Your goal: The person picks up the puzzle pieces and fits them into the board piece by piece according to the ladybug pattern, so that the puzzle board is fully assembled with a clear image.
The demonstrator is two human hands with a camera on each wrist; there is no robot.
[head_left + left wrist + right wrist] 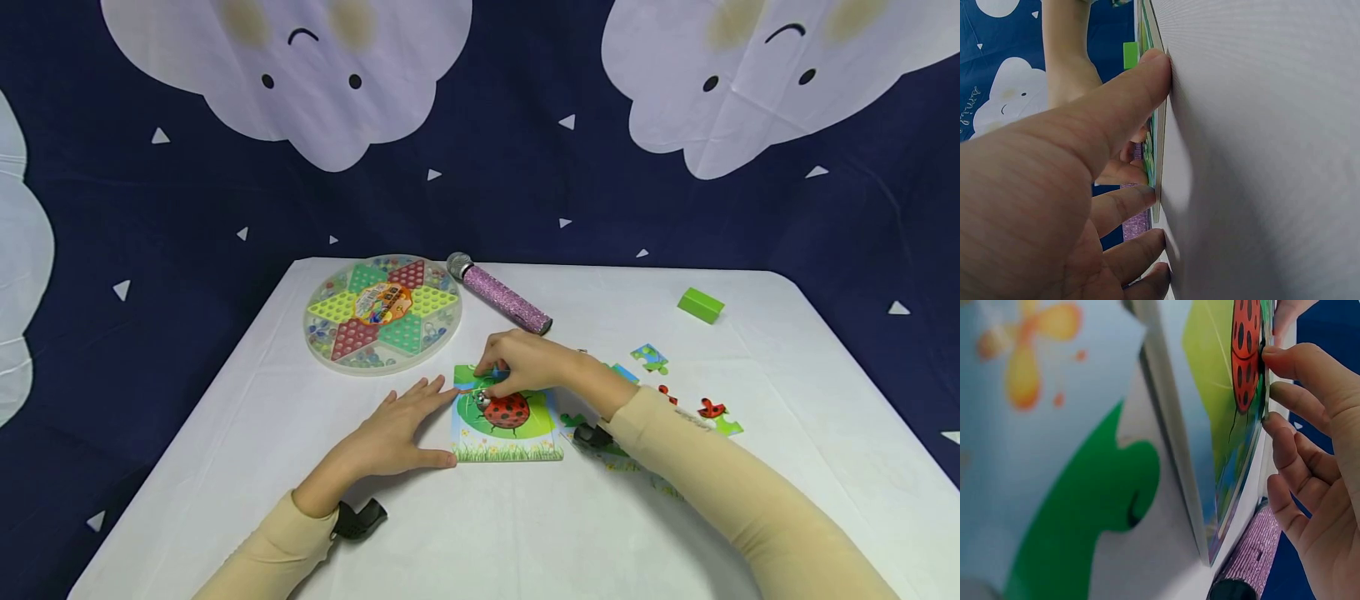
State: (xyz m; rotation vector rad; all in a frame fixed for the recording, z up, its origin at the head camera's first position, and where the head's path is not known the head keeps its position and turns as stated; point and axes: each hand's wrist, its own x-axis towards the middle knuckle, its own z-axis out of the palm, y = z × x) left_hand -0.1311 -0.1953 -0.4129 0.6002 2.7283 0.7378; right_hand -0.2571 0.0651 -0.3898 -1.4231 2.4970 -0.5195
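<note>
A ladybug jigsaw puzzle (517, 429) lies flat on the white table in front of me. My left hand (390, 429) rests at its left side, fingers spread and straight, with the thumb and index tips touching the board's edge (1160, 137). Over the puzzle's upper left part, my right hand (528, 362) pinches a green puzzle piece (486, 380) between thumb and fingertips. In the right wrist view its fingertips meet at the picture's far edge, beside the red spotted ladybug (1245, 356). The fingers partly hide the piece.
Loose puzzle pieces (651, 358) lie to the right, with a red-and-green one (712, 408) farther out. Another puzzle board (622, 467) is partly under my right forearm. A round marble game board (384, 362), a pink glitter microphone (506, 300) and a green block (701, 305) stand behind.
</note>
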